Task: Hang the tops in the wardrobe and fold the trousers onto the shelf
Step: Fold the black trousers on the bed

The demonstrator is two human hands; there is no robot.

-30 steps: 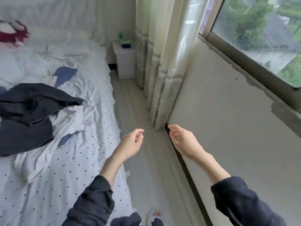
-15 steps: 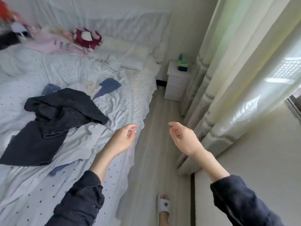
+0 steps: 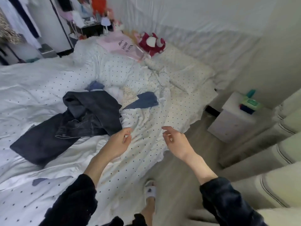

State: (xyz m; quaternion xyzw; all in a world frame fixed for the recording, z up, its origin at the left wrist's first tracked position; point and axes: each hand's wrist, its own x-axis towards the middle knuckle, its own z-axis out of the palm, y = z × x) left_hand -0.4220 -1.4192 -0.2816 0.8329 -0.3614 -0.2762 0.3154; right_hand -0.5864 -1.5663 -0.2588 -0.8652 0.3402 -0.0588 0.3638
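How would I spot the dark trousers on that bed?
Start from the dotted white bed. Just beyond the left hand, the dark trousers lie crumpled. Nearby scraps are smaller and blue; these are the biggest, darkest heap.

Soft even daylight, slight motion blur, wide-angle edge distortion.

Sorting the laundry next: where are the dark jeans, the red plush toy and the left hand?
dark jeans (image 3: pixel 68 128), head view, middle of the crumpled denim.
red plush toy (image 3: pixel 152 43), head view, its body.
left hand (image 3: pixel 119 142), head view, the palm.
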